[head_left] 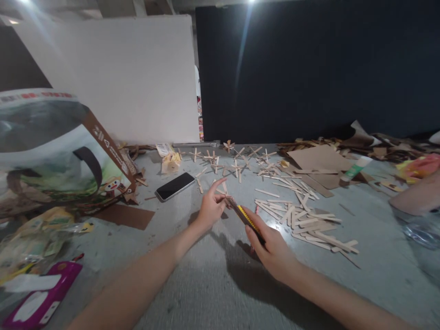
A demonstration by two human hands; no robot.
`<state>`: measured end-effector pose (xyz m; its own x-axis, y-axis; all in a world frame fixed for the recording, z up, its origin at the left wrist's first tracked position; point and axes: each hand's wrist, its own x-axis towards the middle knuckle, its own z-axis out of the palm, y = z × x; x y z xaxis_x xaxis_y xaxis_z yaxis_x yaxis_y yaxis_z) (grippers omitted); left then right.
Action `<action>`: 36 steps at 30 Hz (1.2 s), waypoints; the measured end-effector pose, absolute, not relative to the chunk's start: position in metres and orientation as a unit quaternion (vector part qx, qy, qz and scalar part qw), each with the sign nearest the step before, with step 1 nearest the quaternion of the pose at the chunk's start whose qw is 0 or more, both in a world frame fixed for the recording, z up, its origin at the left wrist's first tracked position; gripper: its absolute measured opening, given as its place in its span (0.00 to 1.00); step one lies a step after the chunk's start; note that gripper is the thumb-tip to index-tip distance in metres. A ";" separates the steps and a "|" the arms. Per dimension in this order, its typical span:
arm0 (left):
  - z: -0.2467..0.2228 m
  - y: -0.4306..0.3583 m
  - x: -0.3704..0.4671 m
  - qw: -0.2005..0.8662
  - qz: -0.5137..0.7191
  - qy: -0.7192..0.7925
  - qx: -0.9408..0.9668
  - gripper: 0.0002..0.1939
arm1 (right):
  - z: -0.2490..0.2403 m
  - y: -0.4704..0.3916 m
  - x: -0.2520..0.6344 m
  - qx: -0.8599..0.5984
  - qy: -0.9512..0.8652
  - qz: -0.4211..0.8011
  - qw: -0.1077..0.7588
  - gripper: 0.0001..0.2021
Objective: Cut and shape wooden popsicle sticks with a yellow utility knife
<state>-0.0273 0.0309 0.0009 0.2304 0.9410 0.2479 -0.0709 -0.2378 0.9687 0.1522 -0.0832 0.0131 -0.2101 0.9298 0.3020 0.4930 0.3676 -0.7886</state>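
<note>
Near the middle of the table, my left hand (211,205) pinches a small piece of wooden craft stick (225,187); its exact shape is partly hidden by the fingers. My right hand (271,245) is wrapped round a black and yellow utility knife (248,219). The knife's front end points up and left and meets the piece at my left fingertips. To the right of my hands lies a loose pile of craft sticks (309,224). Beyond them stand several crossed-stick pieces (237,168).
A phone (176,185) lies left of my hands, near a brown card strip (125,216). At left are a large printed bag (103,160) and a purple device (44,293). Cardboard sheets (314,160) and a glue stick (356,169) are back right. Another person's arm (417,195) reaches in.
</note>
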 end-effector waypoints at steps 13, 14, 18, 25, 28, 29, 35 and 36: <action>0.007 0.028 -0.029 0.519 0.515 0.335 0.595 0.48 | 0.007 -0.078 0.162 -0.491 -0.679 0.351 0.417 0.26; 0.006 0.028 -0.029 0.519 0.514 0.334 0.596 0.49 | 0.007 -0.077 0.162 -0.491 -0.679 0.351 0.418 0.26; 0.006 0.028 -0.029 0.521 0.501 0.339 0.603 0.48 | 0.006 -0.076 0.162 -0.492 -0.677 0.354 0.418 0.25; 0.008 0.019 -0.026 0.431 0.335 0.396 0.738 0.38 | 0.006 -0.074 0.166 -0.520 -0.659 0.280 0.467 0.24; 0.009 0.015 -0.025 0.368 0.296 0.406 0.783 0.34 | 0.006 -0.070 0.168 -0.525 -0.642 0.254 0.498 0.23; 0.008 0.015 -0.025 0.365 0.292 0.403 0.787 0.34 | 0.006 -0.069 0.168 -0.525 -0.637 0.252 0.504 0.23; 0.004 0.017 -0.027 0.397 0.288 0.381 0.784 0.36 | 0.008 -0.063 0.167 -0.540 -0.628 0.254 0.500 0.21; 0.002 0.018 -0.028 0.395 0.284 0.380 0.787 0.35 | 0.008 -0.063 0.166 -0.544 -0.626 0.258 0.496 0.21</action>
<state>-0.0276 0.0182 0.0018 0.5501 0.8222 0.1463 0.3735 -0.3989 0.8375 0.1665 -0.0629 0.0078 0.0824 0.9368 0.3400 0.4250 0.2756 -0.8622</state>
